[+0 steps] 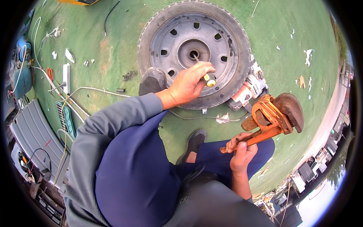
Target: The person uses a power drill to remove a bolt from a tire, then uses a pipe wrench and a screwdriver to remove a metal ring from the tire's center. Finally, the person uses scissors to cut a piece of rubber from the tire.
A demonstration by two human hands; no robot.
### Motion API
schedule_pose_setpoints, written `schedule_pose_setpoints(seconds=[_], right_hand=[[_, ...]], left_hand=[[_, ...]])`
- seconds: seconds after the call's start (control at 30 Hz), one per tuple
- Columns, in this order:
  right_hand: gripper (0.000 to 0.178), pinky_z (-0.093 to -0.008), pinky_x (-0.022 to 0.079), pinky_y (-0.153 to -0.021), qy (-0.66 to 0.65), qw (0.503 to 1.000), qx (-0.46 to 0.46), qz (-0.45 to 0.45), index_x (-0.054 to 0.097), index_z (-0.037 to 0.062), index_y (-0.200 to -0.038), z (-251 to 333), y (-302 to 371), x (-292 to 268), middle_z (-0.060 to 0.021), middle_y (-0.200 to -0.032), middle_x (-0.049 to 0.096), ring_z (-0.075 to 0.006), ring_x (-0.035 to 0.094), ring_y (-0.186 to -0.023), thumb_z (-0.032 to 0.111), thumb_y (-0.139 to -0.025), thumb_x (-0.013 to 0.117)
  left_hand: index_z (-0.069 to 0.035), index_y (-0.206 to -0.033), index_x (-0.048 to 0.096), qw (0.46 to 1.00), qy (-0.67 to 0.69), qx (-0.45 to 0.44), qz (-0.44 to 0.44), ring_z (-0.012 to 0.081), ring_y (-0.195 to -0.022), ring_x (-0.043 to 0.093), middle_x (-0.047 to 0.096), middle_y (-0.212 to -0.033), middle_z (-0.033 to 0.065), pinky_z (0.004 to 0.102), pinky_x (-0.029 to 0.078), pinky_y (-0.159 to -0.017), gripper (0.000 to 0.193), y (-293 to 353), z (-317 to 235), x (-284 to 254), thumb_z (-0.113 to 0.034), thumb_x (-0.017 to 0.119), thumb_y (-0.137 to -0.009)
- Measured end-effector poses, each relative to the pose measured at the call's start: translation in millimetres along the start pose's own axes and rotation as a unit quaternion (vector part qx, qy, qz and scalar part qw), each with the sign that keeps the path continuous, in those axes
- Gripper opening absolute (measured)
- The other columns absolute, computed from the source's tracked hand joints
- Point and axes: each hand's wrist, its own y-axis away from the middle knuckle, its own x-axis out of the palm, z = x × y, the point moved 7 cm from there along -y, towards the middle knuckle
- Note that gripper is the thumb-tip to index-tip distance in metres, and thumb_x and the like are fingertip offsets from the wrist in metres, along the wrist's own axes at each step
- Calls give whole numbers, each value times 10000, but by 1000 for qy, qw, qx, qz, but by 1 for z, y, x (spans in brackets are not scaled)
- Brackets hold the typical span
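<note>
A wheel with a black tyre and a grey metal rim (208, 33) lies flat on the green ground in front of me. My left hand (189, 84) is closed around the yellow-and-black handle of a screwdriver (210, 80). The screwdriver's thin shaft points into the round hole at the wheel's hub; whether its tip touches anything is hidden. Over my right knee, my right hand (242, 153) grips the handle of a rusty orange pipe wrench (269, 123). The wrench's heavy jaw is raised, pointing up and to the right, apart from the wheel.
An orange-and-white power tool (245, 90) lies against the tyre's right side. My grey shoe (153, 81) rests at the tyre's left edge. Cables, a white power strip (66, 78) and a teal tool case (67, 119) lie left, near a grey ribbed panel (36, 130).
</note>
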Motion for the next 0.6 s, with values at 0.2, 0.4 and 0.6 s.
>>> schedule_pose_setpoints(seconds=[0.2, 0.4, 0.6], right_hand=[[378, -232, 337, -517, 68, 997, 19, -10, 569, -10, -958, -11, -28, 11, 28, -695, 506, -43, 425, -595, 349, -1047, 646], [349, -276, 397, -563, 244, 968, -35, 36, 614, -29, -926, -29, -31, 9, -2, -672, 507, -74, 429, -635, 299, -1033, 669], [413, -258, 358, -521, 164, 975, -145, -35, 557, 17, -875, -8, -10, 8, 17, -716, 507, -80, 464, -635, 385, -1026, 667]], left_hand=[[-92, -1195, 580, 992, -113, 18, 60, 367, -988, 665, 658, -1170, 110, 446, 515, -797, 416, -13, -10, -8, -3, 694, -805], [-111, -1134, 580, 986, -155, 29, 50, 329, -963, 667, 673, -1075, 61, 440, 459, -731, 365, -15, -4, -6, -49, 720, -803], [-156, -1091, 618, 976, -212, 26, 49, 248, -1094, 574, 650, -1106, -9, 460, 366, -936, 369, -15, -2, -4, -36, 730, -760]])
